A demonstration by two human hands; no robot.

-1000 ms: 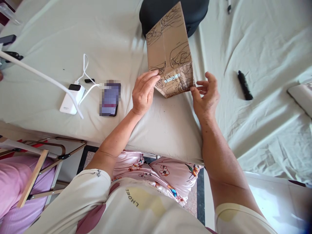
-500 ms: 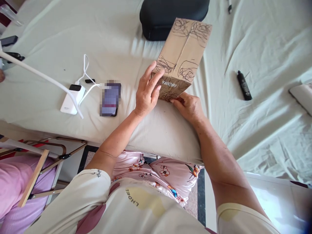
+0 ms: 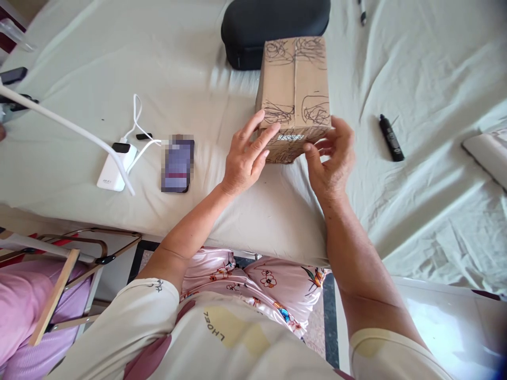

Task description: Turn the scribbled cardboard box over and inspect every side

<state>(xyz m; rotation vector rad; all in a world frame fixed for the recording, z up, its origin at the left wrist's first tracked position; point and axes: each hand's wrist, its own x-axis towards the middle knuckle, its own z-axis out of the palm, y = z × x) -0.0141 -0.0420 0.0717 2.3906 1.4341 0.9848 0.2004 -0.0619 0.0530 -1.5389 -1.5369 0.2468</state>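
A wide surface [image 3: 198, 63], draped in wrinkled pale cloth, fills most of the view, and a person's two bare arms [image 3: 352, 248] stretch forward across it. The left one slants inward; the right reaches almost straight ahead. Below at the left, outside the surface's edge, stands a frame [image 3: 55, 298] with a wooden bar, beside pink cloth [image 3: 24, 311]. Beyond the arms is a rounded black case [image 3: 273, 26], and just nearer than it, between the hands, a cardboard box [image 3: 295, 89] scribbled with dark loops. The left hand [image 3: 243, 163] is fanned wide, fingertips against the box's near left corner. The right hand [image 3: 332, 158] grips the near right corner, thumb in front, fingers curled along the side. Smaller things lie around: to the left, a phone [image 3: 177, 166] with a blurred screen and a white power bank [image 3: 116, 169]; to the right, a black marker [image 3: 391, 138]. Compared with half a second ago, the box has turned from slanting rightward to nearly square-on, and the right hand has moved from its lower front edge to the corner.
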